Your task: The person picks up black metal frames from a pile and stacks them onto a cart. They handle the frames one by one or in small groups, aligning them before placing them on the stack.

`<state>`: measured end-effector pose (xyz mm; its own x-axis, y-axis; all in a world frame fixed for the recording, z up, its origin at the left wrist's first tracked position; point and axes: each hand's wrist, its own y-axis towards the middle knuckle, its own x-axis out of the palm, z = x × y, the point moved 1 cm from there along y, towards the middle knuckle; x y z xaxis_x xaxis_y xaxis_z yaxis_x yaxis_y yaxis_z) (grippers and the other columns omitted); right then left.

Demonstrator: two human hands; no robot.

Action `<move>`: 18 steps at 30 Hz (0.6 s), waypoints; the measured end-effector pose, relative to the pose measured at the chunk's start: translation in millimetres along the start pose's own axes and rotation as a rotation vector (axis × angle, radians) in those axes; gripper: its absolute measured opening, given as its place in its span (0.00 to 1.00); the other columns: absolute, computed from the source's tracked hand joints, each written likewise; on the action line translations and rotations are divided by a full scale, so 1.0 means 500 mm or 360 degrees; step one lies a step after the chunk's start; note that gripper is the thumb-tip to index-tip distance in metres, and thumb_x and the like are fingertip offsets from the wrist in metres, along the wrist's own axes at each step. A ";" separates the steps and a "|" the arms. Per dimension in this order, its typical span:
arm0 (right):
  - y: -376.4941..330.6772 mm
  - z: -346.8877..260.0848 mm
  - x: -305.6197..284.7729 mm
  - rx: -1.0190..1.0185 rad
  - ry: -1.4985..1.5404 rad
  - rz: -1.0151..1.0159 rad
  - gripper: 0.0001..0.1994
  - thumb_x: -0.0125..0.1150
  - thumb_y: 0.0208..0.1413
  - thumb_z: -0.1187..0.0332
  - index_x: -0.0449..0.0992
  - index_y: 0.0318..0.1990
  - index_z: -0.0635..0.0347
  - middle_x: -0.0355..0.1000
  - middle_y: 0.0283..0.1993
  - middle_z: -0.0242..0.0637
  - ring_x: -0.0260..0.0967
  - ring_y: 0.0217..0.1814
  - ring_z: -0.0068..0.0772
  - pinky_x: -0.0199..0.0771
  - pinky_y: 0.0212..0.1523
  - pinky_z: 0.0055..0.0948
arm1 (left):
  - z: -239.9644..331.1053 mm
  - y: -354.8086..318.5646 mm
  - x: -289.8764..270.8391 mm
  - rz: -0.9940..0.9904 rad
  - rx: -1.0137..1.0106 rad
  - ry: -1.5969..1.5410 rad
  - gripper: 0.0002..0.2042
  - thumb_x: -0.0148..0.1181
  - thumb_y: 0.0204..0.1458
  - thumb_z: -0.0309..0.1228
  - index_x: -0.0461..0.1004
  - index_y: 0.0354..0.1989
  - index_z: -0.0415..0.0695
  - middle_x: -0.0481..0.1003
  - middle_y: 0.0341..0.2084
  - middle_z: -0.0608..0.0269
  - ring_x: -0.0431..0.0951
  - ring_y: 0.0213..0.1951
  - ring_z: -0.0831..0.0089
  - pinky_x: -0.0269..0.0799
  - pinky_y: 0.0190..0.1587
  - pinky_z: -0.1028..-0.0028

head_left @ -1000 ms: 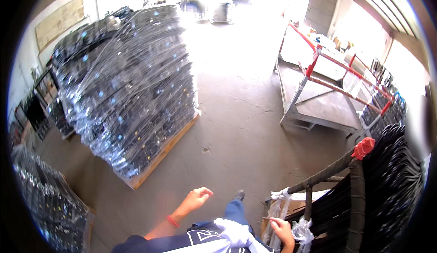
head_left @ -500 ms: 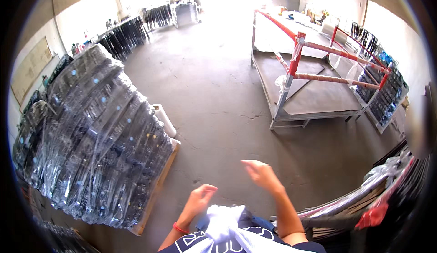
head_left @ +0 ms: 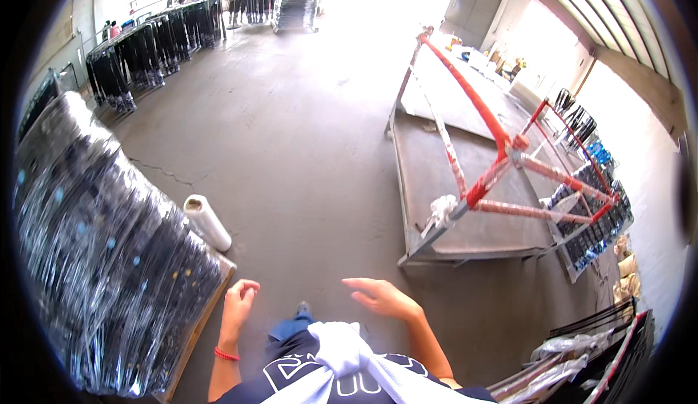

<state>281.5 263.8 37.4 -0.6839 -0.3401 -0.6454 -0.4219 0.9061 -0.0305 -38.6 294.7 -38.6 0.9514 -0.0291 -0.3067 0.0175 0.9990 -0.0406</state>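
My left hand (head_left: 238, 304) hangs low with its fingers loosely curled and nothing in it, a red band on the wrist, close to the corner of a wooden pallet (head_left: 207, 309). The pallet carries a tall stack of dark goods wrapped in clear film (head_left: 102, 258). My right hand (head_left: 378, 295) reaches forward over the concrete floor (head_left: 291, 142), fingers spread and holding nothing. A white cloth (head_left: 349, 353) hangs at my chest over a dark printed shirt.
A roll of clear film (head_left: 207, 222) lies on the pallet's corner. A flat metal cart (head_left: 465, 222) with a red and white tube frame (head_left: 494, 149) stands to the right. Racks of dark garments (head_left: 145, 48) line the far left; more wrapped goods (head_left: 582, 360) sit at lower right.
The view has swung right and forward: the wrapped pallet now sits at my left and the cart is nearer. My right hand has lowered and stretched forward; the left stays low.
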 end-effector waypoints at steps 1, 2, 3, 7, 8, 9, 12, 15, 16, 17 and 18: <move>0.026 0.020 -0.049 0.0072 0.0070 0.0145 0.16 0.49 0.54 0.71 0.67 0.52 0.60 0.69 0.48 0.44 0.67 0.50 0.37 0.64 0.51 0.29 | 0.030 0.083 0.021 -0.0026 0.0102 -0.0046 0.07 0.48 0.50 0.23 0.74 0.33 0.37 0.75 0.26 0.61 0.74 0.31 0.76 0.69 0.36 0.77; 0.050 0.035 -0.096 0.0165 0.0118 0.0284 0.16 0.49 0.54 0.72 0.67 0.51 0.61 0.70 0.47 0.43 0.67 0.49 0.35 0.64 0.51 0.28 | 0.071 0.161 0.050 -0.0094 0.0169 -0.0054 0.07 0.48 0.50 0.23 0.73 0.34 0.37 0.75 0.27 0.60 0.75 0.32 0.74 0.69 0.37 0.77; 0.075 0.053 -0.135 0.0250 0.0184 0.0419 0.15 0.49 0.55 0.73 0.68 0.50 0.62 0.70 0.47 0.42 0.68 0.49 0.33 0.64 0.51 0.26 | 0.124 0.228 0.084 -0.0157 0.0230 -0.0044 0.07 0.48 0.51 0.24 0.73 0.35 0.37 0.76 0.28 0.59 0.75 0.34 0.73 0.69 0.37 0.76; 0.170 0.170 -0.214 0.0355 0.0576 0.0870 0.13 0.48 0.56 0.73 0.69 0.48 0.67 0.71 0.46 0.40 0.67 0.48 0.27 0.62 0.51 0.22 | 0.264 0.451 0.256 -0.0634 0.0511 0.0085 0.09 0.49 0.53 0.28 0.72 0.39 0.38 0.76 0.33 0.56 0.75 0.39 0.70 0.69 0.41 0.74; 0.204 0.185 -0.224 0.0404 0.0749 0.0981 0.14 0.46 0.57 0.72 0.68 0.50 0.69 0.70 0.47 0.39 0.67 0.48 0.26 0.61 0.52 0.22 | 0.281 0.492 0.308 -0.0747 0.0462 -0.0076 0.10 0.49 0.54 0.28 0.70 0.42 0.38 0.75 0.36 0.58 0.74 0.41 0.72 0.68 0.44 0.75; 0.242 0.205 -0.238 0.0459 0.0850 0.1143 0.15 0.45 0.58 0.71 0.67 0.51 0.69 0.69 0.49 0.40 0.66 0.50 0.27 0.60 0.53 0.23 | 0.294 0.533 0.372 -0.0873 0.0419 -0.0249 0.12 0.48 0.55 0.28 0.69 0.46 0.37 0.74 0.39 0.59 0.73 0.44 0.74 0.67 0.46 0.76; 0.385 0.249 -0.290 0.0413 0.1168 0.1423 0.22 0.39 0.62 0.62 0.57 0.58 0.69 0.58 0.59 0.44 0.55 0.61 0.33 0.50 0.61 0.28 | 0.311 0.668 0.538 -0.1042 0.0422 -0.0490 0.21 0.44 0.57 0.32 0.55 0.58 0.41 0.61 0.54 0.57 0.59 0.57 0.70 0.56 0.57 0.70; 0.536 0.346 -0.364 -0.0052 0.1388 0.1388 0.29 0.35 0.62 0.55 0.47 0.62 0.69 0.45 0.66 0.46 0.41 0.68 0.36 0.40 0.65 0.31 | 0.367 0.821 0.668 -0.1130 0.0535 -0.0566 0.26 0.40 0.59 0.41 0.45 0.63 0.43 0.49 0.61 0.55 0.46 0.64 0.66 0.44 0.62 0.66; 0.582 0.375 -0.395 -0.0125 0.1418 0.1383 0.29 0.35 0.62 0.55 0.47 0.62 0.68 0.45 0.66 0.46 0.40 0.68 0.36 0.38 0.65 0.31 | 0.395 0.868 0.697 -0.1176 0.0519 -0.0597 0.28 0.38 0.59 0.43 0.43 0.63 0.42 0.46 0.62 0.54 0.43 0.64 0.65 0.42 0.63 0.66; 0.628 0.406 -0.438 -0.0180 0.1370 0.1372 0.29 0.35 0.61 0.54 0.47 0.62 0.67 0.45 0.66 0.45 0.39 0.68 0.37 0.36 0.65 0.32 | 0.420 0.916 0.723 -0.1216 0.0503 -0.0627 0.29 0.37 0.58 0.46 0.41 0.63 0.42 0.43 0.63 0.52 0.40 0.65 0.64 0.39 0.64 0.66; 0.672 0.428 -0.483 -0.0215 0.1314 0.1370 0.28 0.34 0.61 0.54 0.47 0.62 0.67 0.45 0.66 0.45 0.38 0.69 0.37 0.35 0.65 0.33 | 0.444 0.969 0.738 -0.1325 0.0479 -0.0723 0.31 0.34 0.59 0.49 0.37 0.64 0.42 0.39 0.64 0.55 0.36 0.65 0.64 0.35 0.64 0.67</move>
<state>432.3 704.4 19.7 -0.9267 0.2608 0.2707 0.3355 0.8985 0.2832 389.0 775.3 39.5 0.6267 -0.7720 0.1057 0.7505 0.6345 0.1847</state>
